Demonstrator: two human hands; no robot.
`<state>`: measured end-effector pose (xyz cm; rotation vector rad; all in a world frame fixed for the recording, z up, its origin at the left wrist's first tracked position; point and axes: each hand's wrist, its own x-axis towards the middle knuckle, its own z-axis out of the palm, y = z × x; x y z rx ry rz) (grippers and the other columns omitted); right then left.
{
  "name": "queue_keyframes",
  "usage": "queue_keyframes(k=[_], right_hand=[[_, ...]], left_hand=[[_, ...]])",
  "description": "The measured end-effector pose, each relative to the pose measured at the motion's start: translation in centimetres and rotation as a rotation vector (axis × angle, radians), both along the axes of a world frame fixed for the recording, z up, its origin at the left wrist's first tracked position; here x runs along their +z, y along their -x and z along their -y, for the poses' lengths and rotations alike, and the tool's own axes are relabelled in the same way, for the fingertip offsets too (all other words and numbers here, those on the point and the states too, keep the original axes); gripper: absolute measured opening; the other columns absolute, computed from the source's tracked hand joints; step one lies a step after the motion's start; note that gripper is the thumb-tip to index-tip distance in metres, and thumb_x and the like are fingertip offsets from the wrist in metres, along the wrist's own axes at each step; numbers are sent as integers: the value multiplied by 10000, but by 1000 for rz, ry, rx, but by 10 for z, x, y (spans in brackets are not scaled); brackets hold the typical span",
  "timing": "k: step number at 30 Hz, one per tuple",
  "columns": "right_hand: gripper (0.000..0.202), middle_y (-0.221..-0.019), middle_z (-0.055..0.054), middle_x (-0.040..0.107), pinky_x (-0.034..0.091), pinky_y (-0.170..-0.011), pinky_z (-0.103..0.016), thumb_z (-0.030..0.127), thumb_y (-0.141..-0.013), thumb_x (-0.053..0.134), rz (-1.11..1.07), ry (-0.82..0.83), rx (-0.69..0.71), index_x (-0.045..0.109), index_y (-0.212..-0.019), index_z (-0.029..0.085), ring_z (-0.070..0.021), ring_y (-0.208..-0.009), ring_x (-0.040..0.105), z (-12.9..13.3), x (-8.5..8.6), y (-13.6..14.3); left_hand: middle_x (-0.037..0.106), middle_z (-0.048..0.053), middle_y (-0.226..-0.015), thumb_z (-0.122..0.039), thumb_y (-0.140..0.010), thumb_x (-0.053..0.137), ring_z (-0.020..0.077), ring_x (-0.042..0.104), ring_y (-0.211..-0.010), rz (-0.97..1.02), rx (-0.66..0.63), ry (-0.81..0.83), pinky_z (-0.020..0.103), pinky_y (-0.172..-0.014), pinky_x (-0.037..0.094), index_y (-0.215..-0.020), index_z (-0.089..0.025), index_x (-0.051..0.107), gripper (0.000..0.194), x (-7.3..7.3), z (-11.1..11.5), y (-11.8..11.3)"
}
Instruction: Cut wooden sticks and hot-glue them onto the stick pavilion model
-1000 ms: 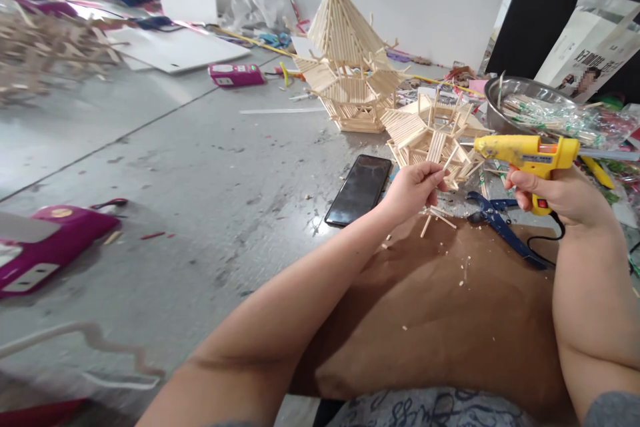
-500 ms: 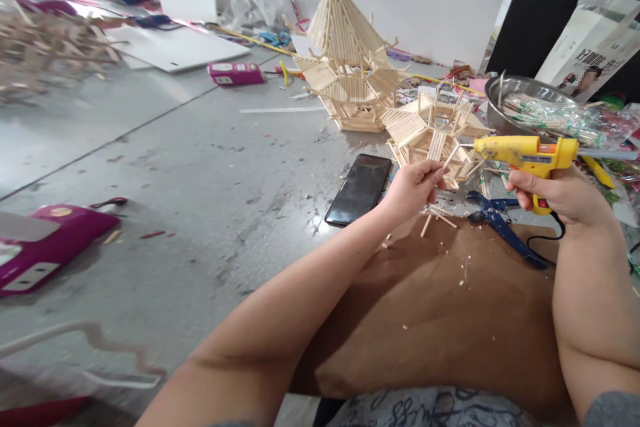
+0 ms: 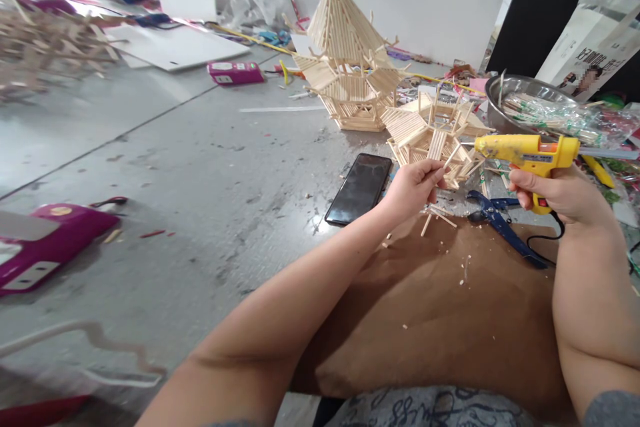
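My left hand (image 3: 419,185) pinches a short thin wooden stick (image 3: 453,155), which slants up to the right in front of the smaller stick-built pavilion model (image 3: 407,128). In my right hand (image 3: 570,192) is a yellow hot glue gun (image 3: 525,149), gripped by its handle, with a clear glue stick out of its back. The gun's nozzle points left and is close to the upper end of the stick; whether they touch I cannot tell. Blue cutting pliers (image 3: 505,227) and loose cut sticks (image 3: 437,215) lie below my hands.
A taller stick pagoda (image 3: 350,60) stands behind. A black phone (image 3: 359,189) lies left of the smaller model. At right are a metal bowl (image 3: 500,103) of wrapped sticks and a white bag (image 3: 575,40). A brown board (image 3: 440,320) lies before me; purple power strips (image 3: 60,240) sit at left.
Hardly anything differs. The glue gun has shifted very slightly to the right; my left hand keeps the stick in the same place.
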<state>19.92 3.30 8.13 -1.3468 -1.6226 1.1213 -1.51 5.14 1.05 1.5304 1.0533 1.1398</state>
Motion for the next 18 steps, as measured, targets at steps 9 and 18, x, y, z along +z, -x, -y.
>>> queue_keyframes(k=[9,18], right_hand=[[238,-584,26,517,352,-361,-232,345,-623,717,21,13,-13,551,-737,218,-79,-402,456,1,3,1],[227,-578,26,518,363,-357,-243,336,-613,724,15,-10,-32,557,-721,227,-86,-392,453,1,3,2]], left_hand=[[568,-13,-611,-250,-810,473,16,434,-375,-7,-4,16,156,-388,337,-760,-137,553,147,2,0,-1],[572,-12,-610,-251,-808,486,14,429,-370,30,-11,17,155,-380,325,-777,-136,555,138,0,-1,-1]])
